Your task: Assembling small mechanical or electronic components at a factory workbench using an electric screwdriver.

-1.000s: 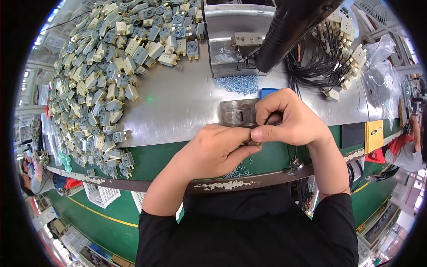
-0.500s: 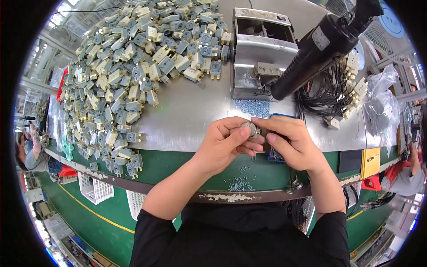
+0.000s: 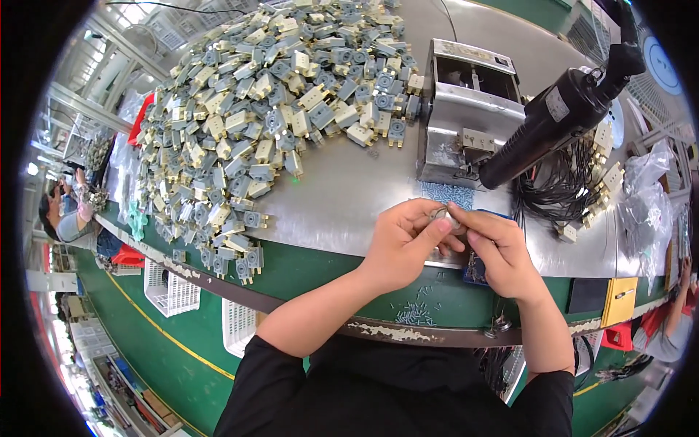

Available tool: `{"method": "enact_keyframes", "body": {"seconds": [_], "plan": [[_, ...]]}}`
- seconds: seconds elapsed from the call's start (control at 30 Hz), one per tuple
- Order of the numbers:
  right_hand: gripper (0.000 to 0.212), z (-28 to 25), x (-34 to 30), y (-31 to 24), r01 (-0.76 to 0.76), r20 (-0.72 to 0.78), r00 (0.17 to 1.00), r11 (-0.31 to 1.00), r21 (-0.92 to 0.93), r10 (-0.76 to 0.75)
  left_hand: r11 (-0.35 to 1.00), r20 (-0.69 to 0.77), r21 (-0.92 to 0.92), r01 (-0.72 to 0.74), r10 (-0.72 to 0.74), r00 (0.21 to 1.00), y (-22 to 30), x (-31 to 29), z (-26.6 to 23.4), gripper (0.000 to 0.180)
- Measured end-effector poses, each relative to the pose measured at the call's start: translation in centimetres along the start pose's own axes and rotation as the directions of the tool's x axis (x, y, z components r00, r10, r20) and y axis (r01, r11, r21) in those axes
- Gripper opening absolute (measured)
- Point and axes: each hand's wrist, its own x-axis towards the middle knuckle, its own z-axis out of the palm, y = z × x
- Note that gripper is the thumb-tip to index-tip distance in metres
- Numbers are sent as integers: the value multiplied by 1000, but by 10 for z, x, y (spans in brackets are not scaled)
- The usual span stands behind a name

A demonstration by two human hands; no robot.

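Observation:
Both hands meet over the near edge of the metal tabletop. My left hand [image 3: 403,246] is closed around a small round metal piece [image 3: 440,214], its thumb pressed along the side. From the other side, the curled fingers of my right hand [image 3: 504,251] grip the same piece, the index fingertip at its upper edge. Fingers cover most of the piece. Below my right hand, a blue tray [image 3: 473,273] with small metal parts shows in part. Bluish screws [image 3: 448,194] lie beyond my fingers, and more loose screws [image 3: 416,313] are scattered on the green strip nearer me.
A big heap of grey and cream plug-like housings [image 3: 240,124] covers the left. Behind my hands stand a metal machine [image 3: 473,109] and a black cylindrical tool [image 3: 539,131]. Black cables [image 3: 557,178], a yellow pad [image 3: 619,300] and plastic bags [image 3: 648,211] lie right. People work at both sides.
The whole view has shifted, so the bench and hands sit lower and further right. Both hands stay together; the metal piece has turned between the fingers and shows less.

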Motion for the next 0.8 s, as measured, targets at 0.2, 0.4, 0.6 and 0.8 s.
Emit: {"method": "enact_keyframes", "body": {"seconds": [0.2, 0.4, 0.6, 0.8], "plan": [[44, -8, -2, -5, -92, 31, 996, 989, 117, 89, 999, 89, -46, 7, -3, 996, 14, -2, -6, 28], [36, -42, -16, -5, -54, 16, 997, 873, -484, 70, -22, 165, 983, -180, 522, 837, 74, 1, -78, 36], [22, -37, -21, 0, 36, 179, 977, 740, -671, 115, -241, -164, 922, 304, 470, 867, 97, -36, -138, 38], [19, -37, -28, 18, 91, 214, 974, 756, -648, 67, -366, 135, 929, 53, 471, 872, 80, -51, -140, 38]]}}
